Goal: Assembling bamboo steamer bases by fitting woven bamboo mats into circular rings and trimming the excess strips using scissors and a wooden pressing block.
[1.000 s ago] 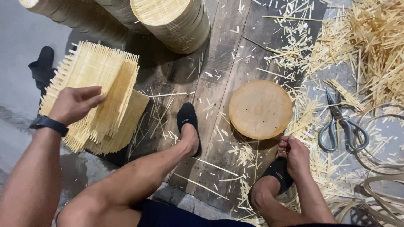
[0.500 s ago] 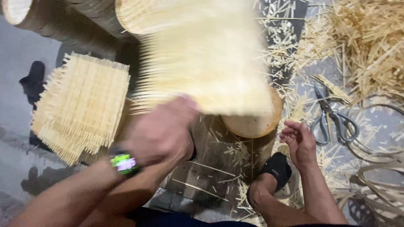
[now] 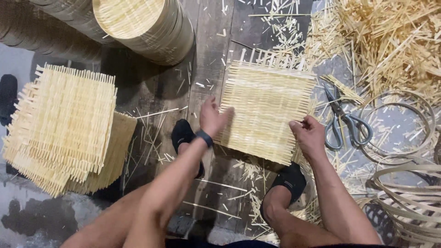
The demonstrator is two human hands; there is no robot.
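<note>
A square woven bamboo mat (image 3: 266,110) lies flat on the wooden floor in front of me, over the spot where a round wooden disc was seen earlier; the disc is hidden now. My left hand (image 3: 212,117), with a dark wristband, rests its fingers on the mat's left edge. My right hand (image 3: 308,134) presses on the mat's lower right corner. Neither hand grips anything. A stack of similar woven mats (image 3: 64,128) sits at the left.
Grey scissors (image 3: 342,120) lie right of the mat. Stacked round woven trays (image 3: 147,27) stand at the top. Loose bamboo strips (image 3: 390,41) pile up at top right, bent bamboo hoops (image 3: 404,183) at right. My black-socked feet (image 3: 183,135) rest on the floor.
My left hand lifted one mat off the left stack, swung it rightwards and set it down over the round disc. My right hand rose from my foot to the mat's corner.
</note>
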